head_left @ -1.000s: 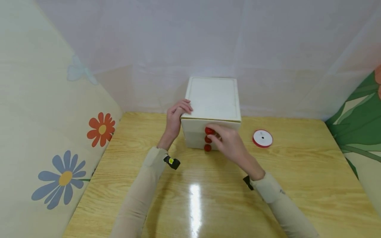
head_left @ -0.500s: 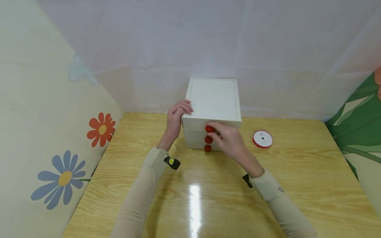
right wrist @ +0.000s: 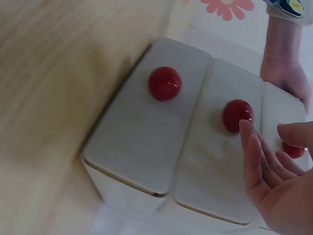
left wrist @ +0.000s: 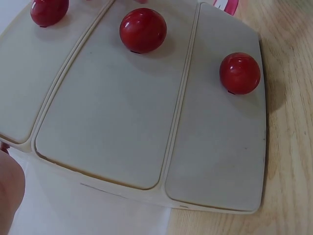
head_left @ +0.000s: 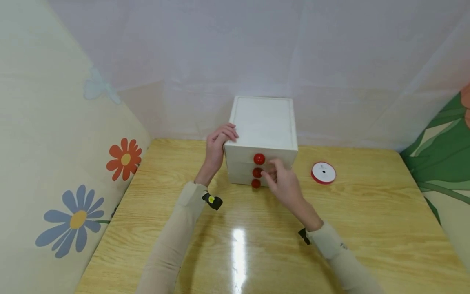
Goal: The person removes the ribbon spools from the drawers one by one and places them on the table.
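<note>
On grained wood — left hand grips a smooth box; right hand (loosely curved) flanks round knobs.

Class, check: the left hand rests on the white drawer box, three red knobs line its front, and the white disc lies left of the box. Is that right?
No: the white disc lies right of the white drawer box, as the head view shows. The left hand rests on the box, whose front has three red knobs.

The drawer box looks smooth and matt to me, its knobs glossy like plastic. Under it the tabletop gleams, grained wood; behind it hangs creased, dull cloth.
</note>
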A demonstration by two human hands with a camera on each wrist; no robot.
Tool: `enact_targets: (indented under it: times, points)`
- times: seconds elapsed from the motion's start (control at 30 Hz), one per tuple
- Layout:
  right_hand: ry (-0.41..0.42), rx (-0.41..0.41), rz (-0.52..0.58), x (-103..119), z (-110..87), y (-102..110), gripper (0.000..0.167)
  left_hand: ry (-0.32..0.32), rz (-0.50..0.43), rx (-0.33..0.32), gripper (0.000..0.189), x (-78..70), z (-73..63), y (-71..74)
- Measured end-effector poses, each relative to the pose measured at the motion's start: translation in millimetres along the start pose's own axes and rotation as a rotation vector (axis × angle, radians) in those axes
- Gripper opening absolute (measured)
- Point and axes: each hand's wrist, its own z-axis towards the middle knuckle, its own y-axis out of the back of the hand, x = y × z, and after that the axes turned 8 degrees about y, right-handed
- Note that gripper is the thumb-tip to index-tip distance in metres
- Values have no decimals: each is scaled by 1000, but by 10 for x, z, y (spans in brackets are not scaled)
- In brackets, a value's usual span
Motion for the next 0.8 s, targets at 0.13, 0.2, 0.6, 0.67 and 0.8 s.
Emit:
enact_targets:
  times: [0.13, 0.2, 0.6, 0.67, 0.8]
  points:
    - [19, 38, 18, -80, -71, -79, 28, -7, 6, 2, 24, -4, 3, -7]
    - [24, 59, 31, -113, -87, -110, 28, -8, 11, -3, 24, -5, 2, -10]
    - [136, 23, 31, -232, -107, -273, 29, -7, 0, -7, 22, -27, -15, -18]
    - [153, 17, 29, -242, -108, -292, 29, 0, 0, -9, 22, -35, -18, -19]
    - [171, 2, 27, -257, -113, -316, 27, 3, 5, -11, 22, -32, -17, -18]
